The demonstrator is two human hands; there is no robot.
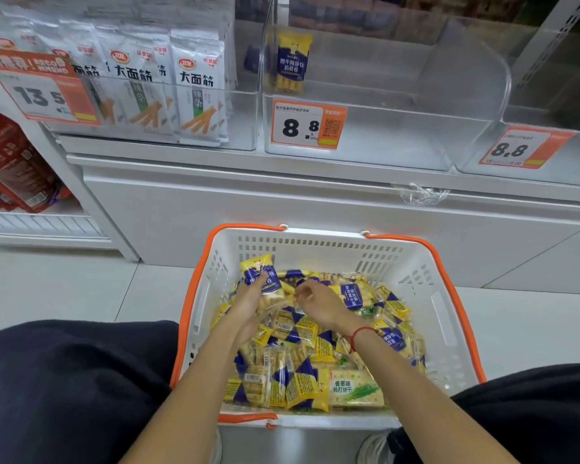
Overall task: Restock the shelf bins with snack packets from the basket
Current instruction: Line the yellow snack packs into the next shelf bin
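A white basket with orange handles (pixel 426 296) stands on the floor between my knees, filled with several yellow-and-blue snack packets (pixel 298 376). My left hand (pixel 248 304) grips one yellow-and-blue packet (pixel 260 274), raised upright above the pile at the basket's left. My right hand (pixel 318 304) hovers over the pile beside it with fingers loosely curled and holds nothing that I can see. Above, a clear shelf bin (pixel 382 135) with an 8.8 price tag holds a single matching packet (pixel 292 61) standing at its back left.
The left bin (pixel 241 122) holds white packets with black lettering (pixel 198 92). Another clear bin (pixel 549 162) with an 8.8 tag sits at the right. A green-and-cream cracker packet (pixel 355 388) lies in the basket's front. Red packets (pixel 10 162) fill a lower shelf at far left.
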